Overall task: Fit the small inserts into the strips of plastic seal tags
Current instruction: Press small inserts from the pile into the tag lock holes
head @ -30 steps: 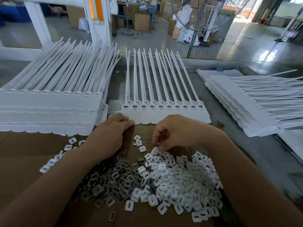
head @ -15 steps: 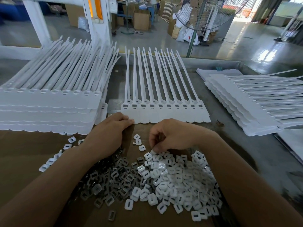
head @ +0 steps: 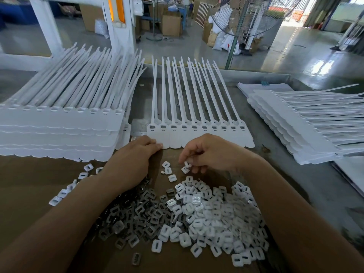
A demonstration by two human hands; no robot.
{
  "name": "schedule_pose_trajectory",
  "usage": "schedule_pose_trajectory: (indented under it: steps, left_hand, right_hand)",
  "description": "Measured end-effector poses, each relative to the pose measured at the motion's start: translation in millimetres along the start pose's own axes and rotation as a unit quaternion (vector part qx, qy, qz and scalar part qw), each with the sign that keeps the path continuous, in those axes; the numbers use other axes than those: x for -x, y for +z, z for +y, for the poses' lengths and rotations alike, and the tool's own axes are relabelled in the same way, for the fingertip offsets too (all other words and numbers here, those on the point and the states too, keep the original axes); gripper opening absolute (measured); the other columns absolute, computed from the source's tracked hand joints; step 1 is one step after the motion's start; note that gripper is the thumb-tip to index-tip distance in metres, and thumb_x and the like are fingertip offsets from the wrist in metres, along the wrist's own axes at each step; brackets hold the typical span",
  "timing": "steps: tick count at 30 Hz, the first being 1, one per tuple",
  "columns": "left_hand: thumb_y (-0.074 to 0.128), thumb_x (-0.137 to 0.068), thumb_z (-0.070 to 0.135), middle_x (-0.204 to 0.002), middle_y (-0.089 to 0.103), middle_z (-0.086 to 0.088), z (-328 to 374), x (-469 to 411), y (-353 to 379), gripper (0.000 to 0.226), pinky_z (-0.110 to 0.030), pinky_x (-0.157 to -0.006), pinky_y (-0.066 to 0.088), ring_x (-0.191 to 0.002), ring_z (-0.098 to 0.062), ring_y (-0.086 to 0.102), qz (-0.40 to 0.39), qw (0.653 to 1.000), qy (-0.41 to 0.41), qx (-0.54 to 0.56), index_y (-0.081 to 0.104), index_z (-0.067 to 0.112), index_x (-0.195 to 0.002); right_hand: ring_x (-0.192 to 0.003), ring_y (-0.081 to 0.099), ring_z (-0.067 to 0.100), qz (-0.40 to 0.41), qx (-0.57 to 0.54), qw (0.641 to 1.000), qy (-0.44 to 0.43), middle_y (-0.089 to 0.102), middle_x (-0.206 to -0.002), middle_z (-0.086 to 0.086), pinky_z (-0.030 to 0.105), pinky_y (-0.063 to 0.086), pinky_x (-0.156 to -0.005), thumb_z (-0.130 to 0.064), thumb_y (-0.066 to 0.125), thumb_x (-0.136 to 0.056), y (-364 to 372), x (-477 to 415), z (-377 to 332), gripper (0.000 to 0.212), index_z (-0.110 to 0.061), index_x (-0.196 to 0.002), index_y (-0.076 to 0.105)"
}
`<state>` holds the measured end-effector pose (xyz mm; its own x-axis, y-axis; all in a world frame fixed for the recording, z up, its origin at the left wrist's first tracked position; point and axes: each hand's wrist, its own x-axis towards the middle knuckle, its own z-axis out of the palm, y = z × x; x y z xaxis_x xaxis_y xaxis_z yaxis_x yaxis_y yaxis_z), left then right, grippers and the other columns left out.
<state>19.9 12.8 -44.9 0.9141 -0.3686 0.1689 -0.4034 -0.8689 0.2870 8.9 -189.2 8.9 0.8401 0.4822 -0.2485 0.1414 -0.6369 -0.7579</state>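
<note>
Left hand [head: 136,157]: your flat fingers rest on the strip [head: 199,134].
Right hand [head: 210,152]: you pinch one white insert [head: 187,164].

- Strip of seal tags [head: 199,135]: plain white.
- Left stacks of strips [head: 59,133], right stack of strips [head: 291,123]: white.
- Plastic inserts heap [head: 220,219]: white, each with a dark slot.
- Metal inserts heap [head: 137,213]: dark grey, shiny.
- Insert [head: 187,164] pinched by right hand [head: 208,152]: white.
- Cardboard sheet [head: 25,194]: brown.
- Tabletop [head: 291,186]: dull grey.
- Machine frame [head: 49,26]: white, with an orange stripe [head: 116,8].
</note>
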Motion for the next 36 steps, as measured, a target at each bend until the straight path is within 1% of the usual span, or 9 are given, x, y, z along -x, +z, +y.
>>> schedule_pose_trajectory:
  steps: [4,10,15,18,21,23,27,32,36]
  left_hand:
    - [0.035,-0.090,0.000,-0.143,0.034,0.005,2,0,-1,0.053,-0.030,-0.101,0.033,-0.129,-0.015,0.034,0.002,1.000,0.001,-0.003,0.039,0.026,-0.136]
    - [0.039,-0.088,0.001,-0.142,0.039,0.001,1,3,-3,0.051,-0.029,-0.101,0.034,-0.128,-0.015,0.037,0.011,1.000,0.019,0.005,0.045,0.022,-0.134]
    - [0.039,-0.089,0.007,-0.144,0.037,0.006,5,7,-5,0.050,-0.029,-0.098,0.038,-0.127,-0.013,0.040,0.017,0.999,0.036,-0.036,0.041,0.026,-0.136]
    - [0.039,-0.089,0.007,-0.144,0.037,0.005,6,7,-7,0.051,-0.029,-0.098,0.038,-0.126,-0.014,0.041,0.013,0.998,0.036,-0.039,0.041,0.026,-0.135]
    - [0.041,-0.087,0.007,-0.143,0.038,0.005,6,6,-7,0.052,-0.029,-0.096,0.040,-0.124,-0.014,0.043,0.007,0.998,0.042,-0.046,0.041,0.027,-0.136]
    - [0.043,-0.087,0.008,-0.142,0.039,0.005,6,6,-6,0.052,-0.029,-0.094,0.041,-0.123,-0.015,0.045,0.007,0.998,0.047,-0.048,0.041,0.027,-0.135]
    - [0.045,-0.086,0.007,-0.137,0.046,0.003,5,7,-6,0.050,-0.031,-0.091,0.044,-0.119,-0.016,0.048,0.013,0.998,0.049,-0.046,0.046,0.025,-0.132]
    - [0.044,-0.084,0.004,-0.131,0.051,0.001,6,8,-7,0.049,-0.034,-0.089,0.046,-0.116,-0.019,0.050,0.020,0.997,0.055,-0.043,0.049,0.022,-0.130]
    - [0.044,-0.083,0.002,-0.128,0.054,-0.002,5,10,-8,0.049,-0.036,-0.088,0.048,-0.115,-0.021,0.051,0.017,0.998,0.054,-0.038,0.052,0.019,-0.128]
  right_hand:
    - [-0.062,0.064,0.004,0.030,-0.023,0.999,0.015,0.067,-0.074,0.003,0.015,0.049,-0.057,-0.006,0.055,-0.090,-2,-6,1,0.016,-0.018,-0.080,0.060]
    - [-0.066,0.056,-0.005,0.111,0.090,0.990,-0.013,0.059,-0.072,-0.016,0.007,0.038,-0.058,-0.016,0.062,-0.086,-4,-28,-15,0.016,-0.026,-0.074,0.059]
    - [-0.063,0.053,-0.001,0.192,0.081,0.978,-0.019,0.059,-0.074,-0.011,0.009,0.042,-0.058,-0.011,0.057,-0.089,0,-64,-22,0.012,-0.005,-0.087,0.067]
    - [-0.077,0.056,0.004,0.229,0.084,0.970,-0.022,0.065,-0.090,-0.004,0.017,0.044,-0.068,-0.012,0.058,-0.088,11,-85,-21,0.013,-0.006,-0.089,0.069]
    - [-0.087,0.064,0.016,0.257,0.073,0.964,-0.001,0.070,-0.096,0.006,0.028,0.050,-0.072,-0.007,0.057,-0.086,19,-104,-14,0.017,-0.002,-0.073,0.067]
    - [-0.092,0.063,0.015,0.268,0.066,0.961,0.014,0.070,-0.097,0.003,0.023,0.045,-0.064,-0.010,0.057,-0.086,23,-112,-13,0.024,-0.011,-0.062,0.063]
    - [-0.094,0.061,0.012,0.289,0.065,0.955,0.030,0.069,-0.102,-0.006,0.024,0.040,-0.068,-0.020,0.058,-0.088,28,-122,-11,0.016,-0.017,-0.082,0.072]
    - [-0.094,0.060,0.016,0.298,0.108,0.948,0.029,0.068,-0.101,-0.004,0.027,0.046,-0.067,-0.017,0.056,-0.087,31,-123,-9,0.019,-0.018,-0.077,0.072]
    - [-0.096,0.059,0.015,0.299,0.104,0.948,0.035,0.067,-0.101,-0.004,0.029,0.045,-0.071,-0.019,0.059,-0.087,30,-124,-11,0.011,-0.021,-0.086,0.071]
